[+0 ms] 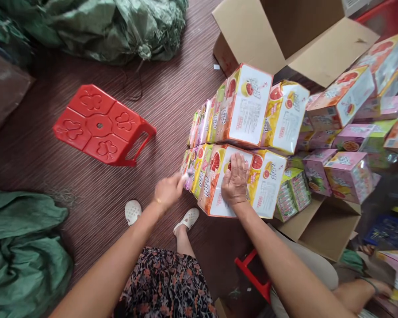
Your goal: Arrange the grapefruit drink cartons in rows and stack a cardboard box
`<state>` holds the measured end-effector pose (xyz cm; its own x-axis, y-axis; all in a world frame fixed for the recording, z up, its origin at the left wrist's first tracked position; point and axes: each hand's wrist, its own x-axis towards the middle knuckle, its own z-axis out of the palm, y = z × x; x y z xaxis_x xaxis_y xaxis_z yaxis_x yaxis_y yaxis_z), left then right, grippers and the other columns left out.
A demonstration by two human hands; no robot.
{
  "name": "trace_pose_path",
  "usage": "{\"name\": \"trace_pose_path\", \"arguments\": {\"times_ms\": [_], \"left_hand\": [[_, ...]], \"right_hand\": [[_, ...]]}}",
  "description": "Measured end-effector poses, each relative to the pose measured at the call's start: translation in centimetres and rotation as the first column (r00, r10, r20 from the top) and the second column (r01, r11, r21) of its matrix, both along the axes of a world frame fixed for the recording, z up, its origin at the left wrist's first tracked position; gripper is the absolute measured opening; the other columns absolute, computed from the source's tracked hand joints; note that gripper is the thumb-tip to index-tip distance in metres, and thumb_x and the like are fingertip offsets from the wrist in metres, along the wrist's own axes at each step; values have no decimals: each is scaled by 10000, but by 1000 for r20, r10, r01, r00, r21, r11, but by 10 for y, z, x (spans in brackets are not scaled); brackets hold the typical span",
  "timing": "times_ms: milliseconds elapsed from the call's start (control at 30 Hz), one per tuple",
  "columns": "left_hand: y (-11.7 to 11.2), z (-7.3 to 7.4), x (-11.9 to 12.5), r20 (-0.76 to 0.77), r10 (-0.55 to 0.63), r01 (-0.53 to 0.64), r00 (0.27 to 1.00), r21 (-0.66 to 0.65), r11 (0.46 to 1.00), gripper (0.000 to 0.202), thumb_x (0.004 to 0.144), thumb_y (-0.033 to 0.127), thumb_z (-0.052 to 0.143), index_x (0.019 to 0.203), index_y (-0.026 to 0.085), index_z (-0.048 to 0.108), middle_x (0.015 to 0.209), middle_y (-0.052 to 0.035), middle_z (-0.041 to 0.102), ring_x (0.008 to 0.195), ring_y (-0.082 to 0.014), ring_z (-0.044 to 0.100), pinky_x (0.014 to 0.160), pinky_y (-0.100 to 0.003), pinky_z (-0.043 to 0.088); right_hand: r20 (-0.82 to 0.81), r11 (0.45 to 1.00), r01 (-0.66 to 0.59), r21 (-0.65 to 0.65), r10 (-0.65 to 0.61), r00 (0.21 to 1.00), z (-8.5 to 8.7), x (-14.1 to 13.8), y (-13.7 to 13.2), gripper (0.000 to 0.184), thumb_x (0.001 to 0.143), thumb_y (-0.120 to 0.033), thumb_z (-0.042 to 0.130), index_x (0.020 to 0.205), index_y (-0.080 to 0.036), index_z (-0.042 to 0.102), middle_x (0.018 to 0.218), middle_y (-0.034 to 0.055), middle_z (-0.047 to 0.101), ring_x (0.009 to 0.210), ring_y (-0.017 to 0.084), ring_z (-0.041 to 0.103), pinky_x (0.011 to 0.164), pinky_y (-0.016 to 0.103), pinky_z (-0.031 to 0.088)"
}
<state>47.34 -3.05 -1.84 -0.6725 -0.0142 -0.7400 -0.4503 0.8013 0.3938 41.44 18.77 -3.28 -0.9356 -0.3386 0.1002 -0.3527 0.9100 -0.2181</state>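
Two rows of colourful fruit-printed boxes stand stacked on the wooden floor. My right hand (235,179) lies flat, fingers stretched out, on top of the near orange box (219,198). My left hand (168,190) reaches to the low left end of the near row, fingertips touching a pink-purple box (188,170); the hand is a little blurred and its fingers look loosely curled. The far row of boxes (245,106) stands just behind.
A red plastic stool (101,126) lies tipped on the floor to the left. Green sacks (23,251) sit at the near left and far back. An open cardboard carton (295,35) stands behind the boxes, another (321,229) at the right, amid loose pink boxes (348,174). Another person's arm (365,289) shows at the lower right.
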Motion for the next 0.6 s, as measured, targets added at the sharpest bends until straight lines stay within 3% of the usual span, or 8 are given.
{"name": "trace_pose_path", "arguments": {"times_ms": [100,167,233,300,367,433,500,600], "left_hand": [[12,-35,-66,-83,61,-56,995,65,996,495,1018,501,260,1112,220,657,1095,-93,718,1031,-256,657,747,-311,436],[33,-56,-84,-123,12,5,992,131,991,473,1016,486,293,1125,213,664,1138,-93,706,1085,-260,639,812,-318,446],[49,-63,-69,-112,-41,59,993,163,985,478,1016,489,292,1141,214,663,1116,-97,710,1066,-263,646,819,-325,451],[52,-58,-28,-26,-92,95,995,162,982,491,1014,507,274,1172,232,649,1067,-98,720,1001,-261,668,773,-321,452],[39,-49,16,68,-142,131,987,152,980,472,1012,512,278,1176,258,640,1039,-88,729,966,-254,679,736,-309,442],[19,-44,37,104,-172,157,980,138,978,437,1002,522,317,1108,268,656,1000,-76,736,944,-250,682,715,-301,429],[2,-51,24,70,-115,109,991,85,990,436,1001,519,321,1047,256,665,979,-79,737,925,-249,679,701,-302,419],[3,-82,-39,-60,25,-24,998,19,1000,492,1011,522,259,1061,236,657,1034,-92,729,956,-246,665,713,-305,420]], "right_hand": [[-3,1000,2,30,-2,1000,0,-1,0,578,968,-264,263,1532,-149,317,1529,147,415,1490,245,256,1204,557,233],[-3,999,4,46,-4,1000,0,-1,-1,584,966,-270,269,1537,-157,309,1538,143,402,1485,249,267,1201,555,233],[-2,999,10,52,-10,1000,1,-2,-2,587,962,-273,272,1536,-156,310,1538,140,402,1479,250,279,1195,545,246],[7,998,25,56,-25,1000,2,-2,-3,591,958,-272,273,1536,-157,313,1531,139,411,1475,252,287,1191,542,255],[19,998,32,47,-33,999,2,-1,-3,592,955,-268,275,1534,-157,318,1525,141,419,1470,254,297,1193,545,253],[17,999,23,22,-24,1000,2,0,-3,588,955,-266,280,1531,-158,325,1513,140,436,1464,253,309,1193,544,256],[10,1000,17,4,-17,1000,1,1,-2,594,952,-258,282,1537,-164,312,1512,137,437,1461,255,311,1188,548,267],[5,1000,18,16,-18,1000,1,2,0,619,940,-241,280,1555,-177,269,1536,135,401,1473,267,288,1182,569,265]]}}
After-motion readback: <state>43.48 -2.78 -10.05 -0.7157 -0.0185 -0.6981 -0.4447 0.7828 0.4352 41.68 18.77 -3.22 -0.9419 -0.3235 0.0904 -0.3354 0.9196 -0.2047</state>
